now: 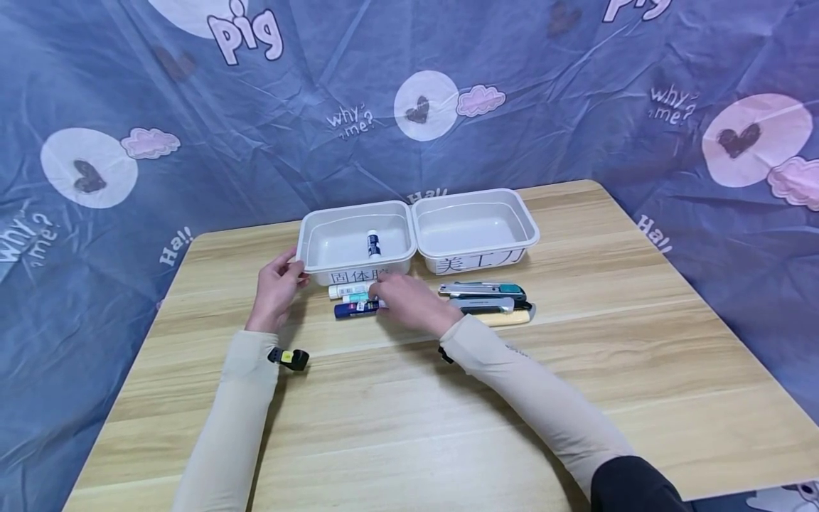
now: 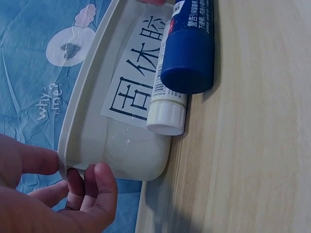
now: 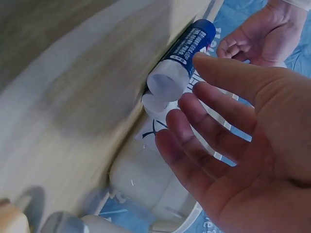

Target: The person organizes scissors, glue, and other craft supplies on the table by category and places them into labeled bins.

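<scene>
My left hand (image 1: 278,288) pinches the near left corner of the left white plastic bin (image 2: 87,63), thumb and fingers on its rim. Inside that bin lies one small dark blue glue stick (image 1: 374,244) with a white end. Just in front of it, several glue sticks lie side by side: a white one (image 2: 167,116), a teal and white one (image 1: 355,298) and a thick blue one (image 1: 356,309). Over their right ends is my right hand (image 1: 412,302), fingers spread and slightly bent, the thumb tip overlapping the blue stick in the right wrist view.
A second white bin (image 1: 475,227) adjoins the first on the right; both carry printed paper labels. Utility knives lie in front of it: a silver and teal one (image 1: 483,289), a grey one (image 1: 483,305) and a yellow one (image 1: 505,318). A patterned blue cloth (image 1: 288,128) hangs behind the table.
</scene>
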The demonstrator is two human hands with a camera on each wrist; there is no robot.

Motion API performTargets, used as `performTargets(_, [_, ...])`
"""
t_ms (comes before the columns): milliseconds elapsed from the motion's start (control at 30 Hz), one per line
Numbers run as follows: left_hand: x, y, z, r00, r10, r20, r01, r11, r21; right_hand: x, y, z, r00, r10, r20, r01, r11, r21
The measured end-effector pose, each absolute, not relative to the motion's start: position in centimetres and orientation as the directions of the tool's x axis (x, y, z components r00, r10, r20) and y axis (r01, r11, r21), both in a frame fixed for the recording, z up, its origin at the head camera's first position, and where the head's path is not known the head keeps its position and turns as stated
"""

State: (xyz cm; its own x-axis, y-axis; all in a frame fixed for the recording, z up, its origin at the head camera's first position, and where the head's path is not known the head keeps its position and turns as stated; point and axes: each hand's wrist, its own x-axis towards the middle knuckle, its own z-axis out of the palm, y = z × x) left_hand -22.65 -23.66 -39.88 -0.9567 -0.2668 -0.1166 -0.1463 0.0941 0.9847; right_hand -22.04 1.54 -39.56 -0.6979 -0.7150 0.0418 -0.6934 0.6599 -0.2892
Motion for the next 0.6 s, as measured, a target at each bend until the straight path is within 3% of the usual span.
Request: performTargets(600, [-22.73,-23.6,-39.91,-0.957,-0.264,-0.122,-0.152,0.096,0.984,-21.72,1.05,-40.5,-0.677,-0.735,0.049,-0.718,0.644,-0.265])
